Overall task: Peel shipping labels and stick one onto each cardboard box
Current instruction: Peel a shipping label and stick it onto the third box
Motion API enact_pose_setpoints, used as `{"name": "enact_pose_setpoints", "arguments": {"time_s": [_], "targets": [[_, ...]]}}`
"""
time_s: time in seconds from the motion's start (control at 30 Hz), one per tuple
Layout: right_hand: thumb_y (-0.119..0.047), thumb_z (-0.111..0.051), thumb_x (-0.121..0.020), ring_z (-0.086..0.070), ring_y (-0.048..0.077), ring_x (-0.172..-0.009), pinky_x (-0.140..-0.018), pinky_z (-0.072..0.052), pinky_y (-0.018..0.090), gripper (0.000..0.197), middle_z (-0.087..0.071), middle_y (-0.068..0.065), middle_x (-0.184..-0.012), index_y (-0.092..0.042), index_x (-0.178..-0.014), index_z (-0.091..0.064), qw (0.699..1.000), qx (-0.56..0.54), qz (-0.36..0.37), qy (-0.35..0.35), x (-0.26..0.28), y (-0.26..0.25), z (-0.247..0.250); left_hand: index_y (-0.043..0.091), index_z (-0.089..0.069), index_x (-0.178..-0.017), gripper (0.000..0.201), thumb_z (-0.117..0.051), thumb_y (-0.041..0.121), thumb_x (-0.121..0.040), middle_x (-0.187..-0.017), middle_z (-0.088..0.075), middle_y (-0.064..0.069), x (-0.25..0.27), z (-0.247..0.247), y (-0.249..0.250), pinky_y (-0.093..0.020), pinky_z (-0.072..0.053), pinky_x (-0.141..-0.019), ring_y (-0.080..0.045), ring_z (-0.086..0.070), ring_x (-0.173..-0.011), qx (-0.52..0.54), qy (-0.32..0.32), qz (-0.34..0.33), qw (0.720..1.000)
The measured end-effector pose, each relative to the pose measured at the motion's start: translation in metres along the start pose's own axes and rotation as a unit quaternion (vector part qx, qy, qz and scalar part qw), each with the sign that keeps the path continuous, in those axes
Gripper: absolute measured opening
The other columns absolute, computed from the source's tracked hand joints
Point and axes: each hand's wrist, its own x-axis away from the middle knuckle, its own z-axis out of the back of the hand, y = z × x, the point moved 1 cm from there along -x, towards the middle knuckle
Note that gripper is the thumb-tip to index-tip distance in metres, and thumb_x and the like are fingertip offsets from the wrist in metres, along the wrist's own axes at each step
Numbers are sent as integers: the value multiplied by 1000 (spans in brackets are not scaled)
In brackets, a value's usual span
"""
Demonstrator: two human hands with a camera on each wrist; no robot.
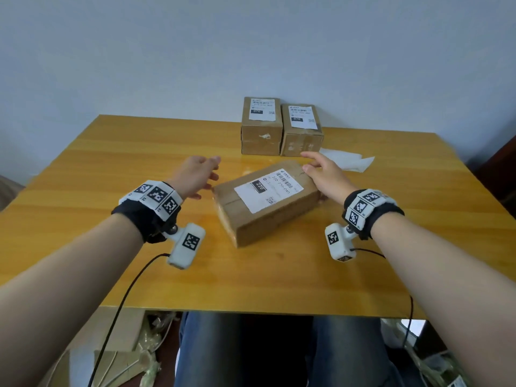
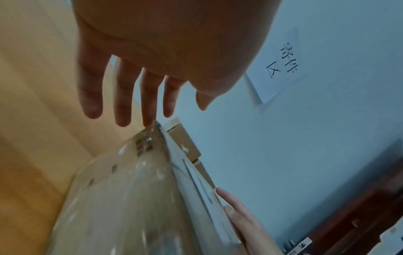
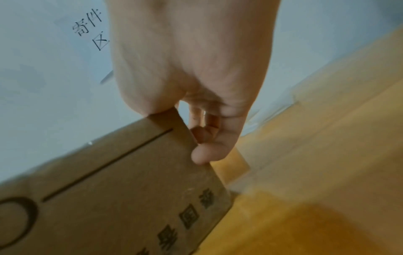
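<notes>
near box (image 1: 268,202) label (image 1: 266,189): "220" | rear labels (image 1: 262,108): "070"

Two labelled boxes (image 1: 282,127) block far edge w/ near box (image 1: 265,202) centre; table (image 1: 111,169) sides free.

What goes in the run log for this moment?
near box: labelled, on table | right hand: gripping its far end | left hand: open beside it | two far boxes: labelled
</notes>
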Motion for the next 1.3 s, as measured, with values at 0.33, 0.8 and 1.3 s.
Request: {"name": "enact_pose_setpoints", "arguments": {"time_s": [0.33, 0.8, 1.3], "targets": [[-46, -30, -111, -69, 23, -94, -62, -59, 36, 47, -58, -1, -130, -30, -154, -40, 998, 60, -16, -5, 23, -15, -7, 21, -43, -142, 60, -58, 56, -95, -141, -48, -7, 17, -30, -7, -45, -65, -69, -30, -64, -111, -45, -3, -11, 999], [-62, -14, -105, -64, 34, -98, -90, -52, 45, 71, -69, 11, -108, -13, -120, -63, 970, 216, -63, 87, 15, -20, -15, 23, -40, -120, 40, -63, 45, -97, -109, -67, -7, 36, -48, -6, -47, -63, -77, -20, -65, -70, -70, -79, 29, 994], [-35, -31, -114, -63, 39, -93, -72, -45, 39, 47, -65, 15, -92, -8, -101, -68, 899, 417, 24, 130, 14, -25, -17, 25, -41, -119, 42, -64, 51, -95, -106, -67, -2, 33, -45, -8, -45, -62, -80, -15, -69, -67, -99, -92, 31, 990]]}}
